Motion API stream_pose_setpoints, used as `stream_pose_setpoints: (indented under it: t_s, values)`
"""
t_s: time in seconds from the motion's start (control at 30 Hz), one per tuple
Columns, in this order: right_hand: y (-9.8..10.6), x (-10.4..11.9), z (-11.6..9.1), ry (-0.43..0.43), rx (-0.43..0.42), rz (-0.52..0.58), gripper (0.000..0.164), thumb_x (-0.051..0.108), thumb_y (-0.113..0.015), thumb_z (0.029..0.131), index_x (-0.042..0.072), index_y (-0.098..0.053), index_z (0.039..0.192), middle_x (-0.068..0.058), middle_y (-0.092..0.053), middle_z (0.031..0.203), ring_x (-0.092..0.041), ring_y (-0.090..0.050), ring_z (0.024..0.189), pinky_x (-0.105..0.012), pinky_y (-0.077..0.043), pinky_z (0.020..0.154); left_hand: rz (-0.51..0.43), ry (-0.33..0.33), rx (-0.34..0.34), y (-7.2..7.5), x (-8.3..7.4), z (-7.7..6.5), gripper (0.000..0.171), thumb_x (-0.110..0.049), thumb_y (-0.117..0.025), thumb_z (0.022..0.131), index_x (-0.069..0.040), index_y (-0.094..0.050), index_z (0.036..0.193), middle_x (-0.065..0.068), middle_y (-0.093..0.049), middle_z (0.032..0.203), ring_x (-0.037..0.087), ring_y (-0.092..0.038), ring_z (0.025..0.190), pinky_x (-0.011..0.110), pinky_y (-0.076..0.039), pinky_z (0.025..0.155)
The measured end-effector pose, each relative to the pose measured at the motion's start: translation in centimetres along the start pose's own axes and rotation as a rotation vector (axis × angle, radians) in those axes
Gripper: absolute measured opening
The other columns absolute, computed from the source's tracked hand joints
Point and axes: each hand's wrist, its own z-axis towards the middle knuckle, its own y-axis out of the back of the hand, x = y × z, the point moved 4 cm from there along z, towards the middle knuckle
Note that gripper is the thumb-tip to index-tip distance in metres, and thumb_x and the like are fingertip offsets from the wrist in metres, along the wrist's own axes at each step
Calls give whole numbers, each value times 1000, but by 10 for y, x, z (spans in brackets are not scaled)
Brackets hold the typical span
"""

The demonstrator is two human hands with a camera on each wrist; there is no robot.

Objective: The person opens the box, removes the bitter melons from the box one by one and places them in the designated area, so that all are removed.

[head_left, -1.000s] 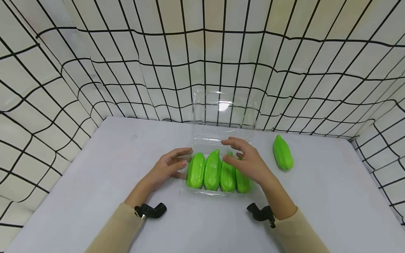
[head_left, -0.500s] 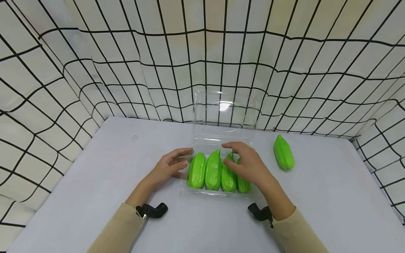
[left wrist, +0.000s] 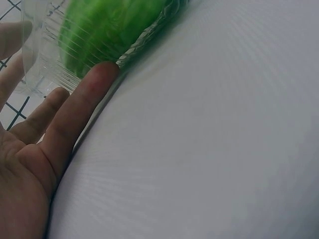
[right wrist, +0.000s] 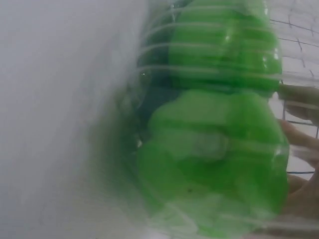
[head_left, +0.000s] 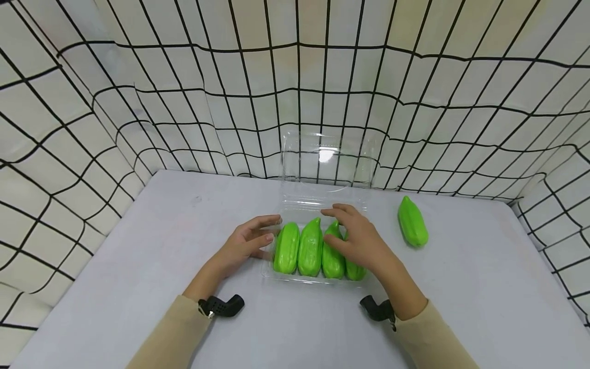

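Note:
A clear plastic clamshell box (head_left: 313, 280) lies with its lid (head_left: 326, 159) raised at the back. Inside, several bright green, ridged, tapered fruit-like pieces (head_left: 310, 248) sit side by side. My left hand (head_left: 241, 243) is at the box's left wall, thumb and fingers apart; in the left wrist view a fingertip (left wrist: 104, 74) rests on the clear wall beside the green. My right hand (head_left: 361, 236) is over the right-hand pieces, fingers loosely bent and spread, partly hiding the rightmost one (head_left: 355, 270). In the right wrist view, blurred green ends (right wrist: 214, 164) show through the plastic.
Another green piece (head_left: 412, 221) lies on the white table (head_left: 295, 328), right of the box. A black wire grid (head_left: 297, 92) over white sheeting encloses the back and sides. Black wrist cameras (head_left: 223, 306) are strapped at both sleeves.
My right hand has lowered slightly over the right-hand pieces and shifted a little, covering more of them. The left hand stays at the box's left wall.

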Motion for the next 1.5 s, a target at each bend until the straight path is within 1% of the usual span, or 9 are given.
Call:
stream_pose_setpoints:
  t_s: [0.2, 0.33, 0.57, 0.73, 0.9, 1.07, 1.2, 1.4, 1.5]
  values:
    - [4, -3, -1, -14, -12, 33, 52, 32, -68, 93, 20, -55, 141, -9, -45, 152, -31, -60, 120, -58, -49, 100, -3, 2, 1, -1, 1, 1, 51, -15, -57, 102, -9, -43, 150, 14, -38, 156, 40, -41, 140, 46, -62, 80]
    - [11, -1, -2, -11, -33, 55, 50, 30, -69, 93, 19, -56, 140, -6, -49, 148, -29, -62, 118, -52, -53, 95, 3, 2, 0, 0, 0, 1, 50, -15, -57, 102, -9, -43, 150, 14, -38, 156, 40, -42, 140, 46, -62, 80]
    - [22, 4, -4, 39, -113, 122, 45, 22, -70, 93, 20, -59, 136, -1, -57, 140, -26, -65, 114, -50, -57, 88, 13, 3, -2, 0, 0, 0, 49, -16, -56, 102, -10, -43, 149, 14, -38, 156, 41, -42, 139, 46, -62, 81]
    - [23, 9, -5, 80, -153, 115, 42, 20, -71, 93, 19, -61, 134, 0, -61, 136, -24, -66, 110, -48, -57, 84, 18, 4, -2, 0, 2, -1, 50, -17, -57, 102, -10, -43, 149, 14, -38, 156, 41, -42, 139, 45, -62, 81]
    - [27, 12, -6, 86, -165, 111, 42, 20, -70, 93, 18, -61, 134, 0, -62, 134, -22, -68, 108, -50, -56, 92, 24, 4, -8, 1, 3, -1, 49, -17, -57, 102, -11, -44, 149, 14, -39, 155, 38, -44, 139, 45, -62, 81]
    - [32, 14, -8, 71, -151, 143, 41, 20, -70, 94, 19, -61, 134, 3, -62, 133, -19, -68, 107, -47, -55, 96, 20, 2, -6, 0, 4, 2, 47, -17, -56, 103, -13, -45, 149, 13, -39, 155, 37, -44, 139, 47, -61, 81]
    - [34, 16, -10, 85, -121, 194, 42, 18, -70, 94, 17, -61, 134, 0, -64, 131, -19, -68, 106, -46, -57, 93, 21, -1, -2, -1, 4, 2, 48, -17, -56, 103, -13, -45, 149, 14, -39, 155, 39, -43, 139, 47, -62, 81]
    - [35, 19, -11, 84, -84, 296, 41, 14, -72, 92, 21, -62, 131, 1, -68, 121, -18, -67, 102, -46, -58, 91, 8, -2, -1, -1, 1, 1, 49, -16, -57, 102, -10, -44, 149, 15, -38, 156, 41, -42, 139, 47, -62, 81]
    - [33, 22, -11, 79, -61, 317, 41, 15, -73, 91, 23, -63, 130, 3, -69, 114, -16, -66, 101, -44, -58, 90, 0, 2, 0, -1, 1, 1, 49, -16, -57, 102, -9, -43, 149, 15, -38, 155, 41, -42, 140, 46, -62, 81]
